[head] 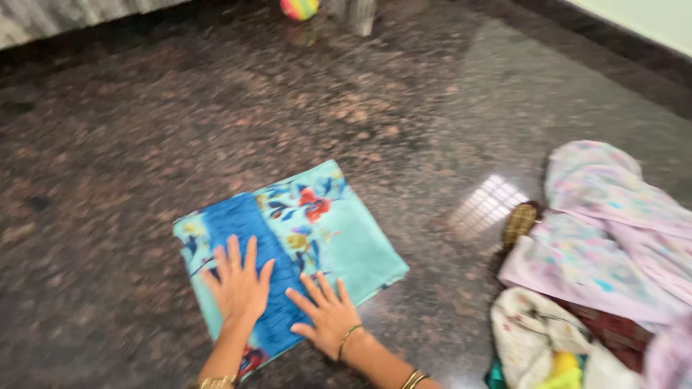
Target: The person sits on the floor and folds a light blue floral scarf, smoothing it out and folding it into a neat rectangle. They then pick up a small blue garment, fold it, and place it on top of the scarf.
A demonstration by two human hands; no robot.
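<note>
A folded cloth [328, 238], turquoise with a dark blue band and red flowers, lies flat on the dark speckled stone floor [404, 108]. My left hand [238, 284] rests palm down on the blue band with its fingers spread. My right hand [328, 313] presses flat on the cloth's near edge beside it, fingers apart, with bangles on the wrist. Neither hand grips anything.
A heap of loose clothes [605, 245], pale pink and floral on top, lies at the right, with white, yellow and green pieces [548, 353] below it. A small brown woven object [519, 223] sits at the heap's left edge. A multicoloured ball [299, 9] lies far back.
</note>
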